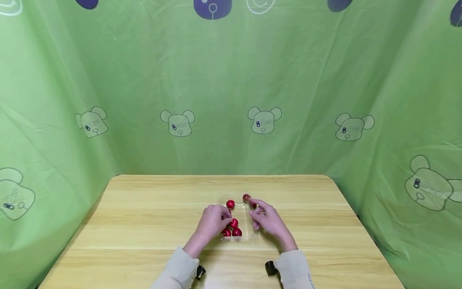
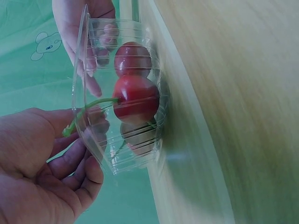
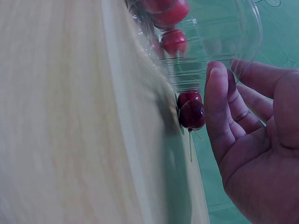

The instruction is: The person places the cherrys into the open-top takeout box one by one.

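A clear plastic box [image 1: 245,224] with several red cherries [image 2: 136,99] inside stands mid-table. My left hand [image 1: 213,220] is over its left side, some fingers bent, a fingertip showing through the plastic beside the cherries. One green stem [image 2: 86,109] sticks out past the rim in front of that hand; I cannot tell whether the fingertips pinch anything. At the box's right side, my right hand [image 1: 268,220] holds the rim, thumb [image 3: 217,91] against the wall and another finger across the edge. Two darker cherries [image 3: 192,114] with stems lie outside the box, beneath that hand.
The wooden table [image 1: 151,216] has light grain and rounded far corners. Green cloth [image 1: 216,152] with bear faces hangs behind it and on both sides. A black wrist strap piece [image 1: 271,268] shows at the right sleeve.
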Demonstrator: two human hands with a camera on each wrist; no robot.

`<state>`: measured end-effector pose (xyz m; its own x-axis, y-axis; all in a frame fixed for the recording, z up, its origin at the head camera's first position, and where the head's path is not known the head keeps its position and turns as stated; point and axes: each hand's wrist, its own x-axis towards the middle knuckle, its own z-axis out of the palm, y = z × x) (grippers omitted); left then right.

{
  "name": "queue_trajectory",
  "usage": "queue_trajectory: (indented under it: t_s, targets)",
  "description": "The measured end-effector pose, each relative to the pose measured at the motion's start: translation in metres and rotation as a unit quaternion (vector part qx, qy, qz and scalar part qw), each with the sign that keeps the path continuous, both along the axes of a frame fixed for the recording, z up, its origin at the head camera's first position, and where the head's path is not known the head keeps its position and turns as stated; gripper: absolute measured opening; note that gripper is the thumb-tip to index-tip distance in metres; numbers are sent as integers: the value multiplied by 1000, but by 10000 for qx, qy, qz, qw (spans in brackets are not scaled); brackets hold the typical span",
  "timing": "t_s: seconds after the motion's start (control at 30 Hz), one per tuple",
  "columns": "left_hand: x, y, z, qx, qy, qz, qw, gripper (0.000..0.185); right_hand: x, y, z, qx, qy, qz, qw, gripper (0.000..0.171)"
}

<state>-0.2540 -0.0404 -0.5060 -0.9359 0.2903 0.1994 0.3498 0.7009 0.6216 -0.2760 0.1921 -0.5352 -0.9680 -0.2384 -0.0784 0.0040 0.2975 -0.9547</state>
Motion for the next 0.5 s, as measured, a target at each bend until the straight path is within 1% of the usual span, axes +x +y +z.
queue_trajectory:
  t_s: [0.3,0.5]
  targets:
    - [2,-1,-1,89,132,39,9999,4,-2,2,-2,2,96,115,9999,58]
    - [4,-4,-1,242,4,20,9997,4,-2,1,-1,10,48,63,10000,59]
